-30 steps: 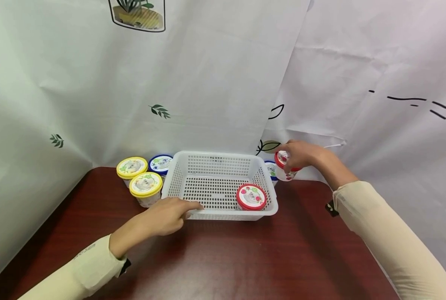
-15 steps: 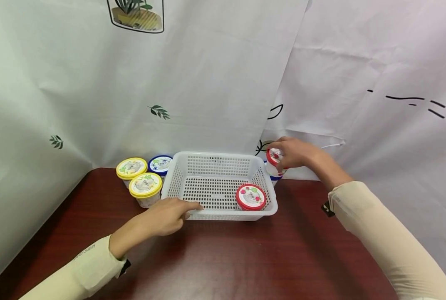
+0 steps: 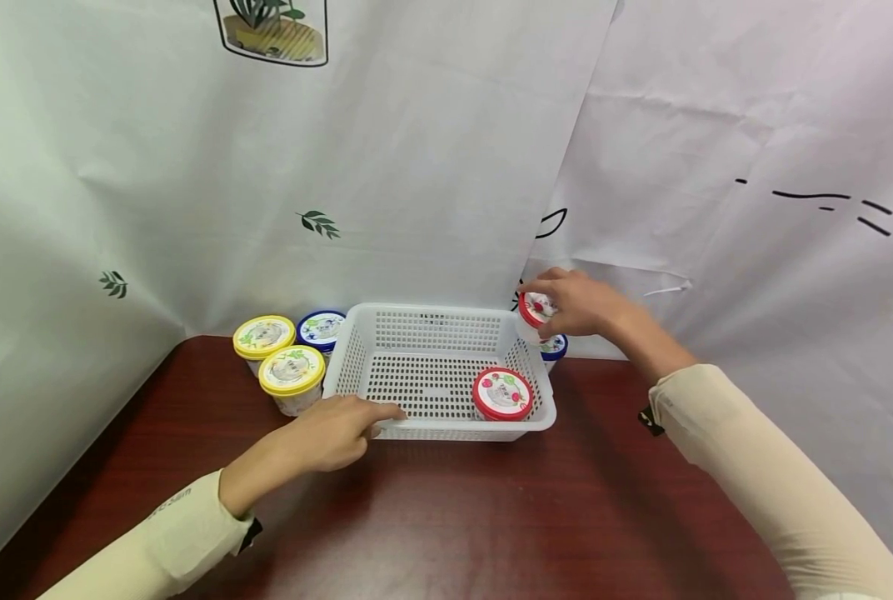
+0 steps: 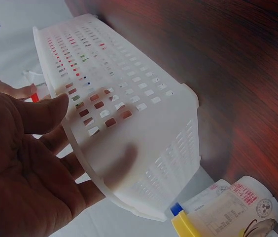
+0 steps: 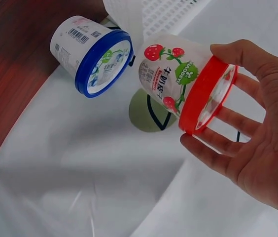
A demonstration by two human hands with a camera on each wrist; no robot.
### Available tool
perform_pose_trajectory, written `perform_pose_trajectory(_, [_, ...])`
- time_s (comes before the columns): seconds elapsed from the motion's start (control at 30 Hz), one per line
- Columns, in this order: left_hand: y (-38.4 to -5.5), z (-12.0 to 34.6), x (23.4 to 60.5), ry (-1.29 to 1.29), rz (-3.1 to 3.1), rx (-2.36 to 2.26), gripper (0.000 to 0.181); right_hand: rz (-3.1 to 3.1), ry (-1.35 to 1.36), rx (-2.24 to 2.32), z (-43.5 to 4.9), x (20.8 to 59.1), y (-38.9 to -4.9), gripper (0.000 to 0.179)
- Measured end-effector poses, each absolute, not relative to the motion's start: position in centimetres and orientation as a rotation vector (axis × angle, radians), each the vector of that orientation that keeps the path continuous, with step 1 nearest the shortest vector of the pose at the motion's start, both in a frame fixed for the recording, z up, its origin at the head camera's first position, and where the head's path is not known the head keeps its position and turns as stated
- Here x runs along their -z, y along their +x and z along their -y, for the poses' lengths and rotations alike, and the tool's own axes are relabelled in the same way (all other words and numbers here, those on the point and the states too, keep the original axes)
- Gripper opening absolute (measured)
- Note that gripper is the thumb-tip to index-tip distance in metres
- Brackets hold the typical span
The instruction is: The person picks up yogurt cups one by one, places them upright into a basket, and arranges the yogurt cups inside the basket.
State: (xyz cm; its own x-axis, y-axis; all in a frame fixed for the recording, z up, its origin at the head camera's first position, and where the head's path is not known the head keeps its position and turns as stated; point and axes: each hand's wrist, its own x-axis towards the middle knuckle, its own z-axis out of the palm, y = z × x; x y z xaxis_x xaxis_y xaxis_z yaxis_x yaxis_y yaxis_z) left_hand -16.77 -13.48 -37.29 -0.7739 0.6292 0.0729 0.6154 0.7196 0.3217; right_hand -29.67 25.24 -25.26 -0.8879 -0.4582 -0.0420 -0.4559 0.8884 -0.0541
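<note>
My right hand [image 3: 581, 302] grips a red-lidded ice cream tub [image 3: 531, 312] by its lid, up at the right back corner of the white plastic basket [image 3: 454, 432]. In the right wrist view, strawberries are printed on this tub's side [image 5: 166, 74], and the fingers spread round the lid. Another red-lidded tub [image 3: 502, 393] stands inside the basket at the front right. My left hand [image 3: 334, 433] holds the basket's front rim near the left corner. From the left wrist, the thumb lies outside the basket wall [image 4: 139, 94], with the fingers behind it.
Left of the basket stand two yellow-lidded tubs [image 3: 292, 371] and a blue-lidded tub [image 3: 321, 327]. A second blue-lidded tub [image 3: 555, 346] stands past the basket's right side, partly hidden. A white printed sheet [image 3: 431, 167] hangs close behind the dark red table [image 3: 446, 517].
My right hand has carried the red-lidded tub leftward, from beyond the blue-lidded tub to the basket's right back corner. The left hand and the basket have stayed put.
</note>
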Motion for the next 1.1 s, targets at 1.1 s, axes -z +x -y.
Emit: perform_pose_trajectory(1.1, [-17.0,13.6,37.5,1.061,-2.88,-0.497,0.053,-3.031,-0.808,0.07,-22.3,27.2,-29.7,0.083])
